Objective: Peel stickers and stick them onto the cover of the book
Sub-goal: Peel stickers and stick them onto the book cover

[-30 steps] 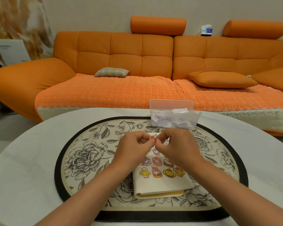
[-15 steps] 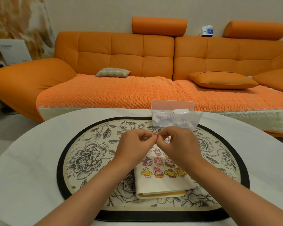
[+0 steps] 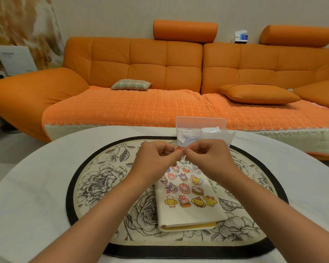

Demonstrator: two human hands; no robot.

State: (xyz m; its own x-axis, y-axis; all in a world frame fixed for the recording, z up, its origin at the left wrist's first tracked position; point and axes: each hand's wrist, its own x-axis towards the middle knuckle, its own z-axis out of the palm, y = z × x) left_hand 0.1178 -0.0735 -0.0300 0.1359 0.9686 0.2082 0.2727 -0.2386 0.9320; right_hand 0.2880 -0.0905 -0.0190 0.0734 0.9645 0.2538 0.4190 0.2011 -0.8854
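A cream book [image 3: 190, 213] lies shut on the floral mat, its cover carrying several cartoon stickers [image 3: 184, 188]. Above the book's far end my left hand [image 3: 156, 160] and my right hand [image 3: 207, 158] meet fingertip to fingertip. Both pinch one small orange sticker [image 3: 179, 149] between thumb and forefinger, raised off the cover. Whether its backing is still on it is too small to tell. The far part of the cover is hidden behind my hands.
A clear plastic box [image 3: 203, 131] with its lid up and white slips inside stands just beyond my hands. The oval floral mat [image 3: 103, 183] lies on a white round table [image 3: 27, 186]. An orange sofa [image 3: 141, 76] fills the background.
Both hands have lifted slightly, away from the cover and towards the box, still pinching the small sticker together. More of the stickered cover shows below them.
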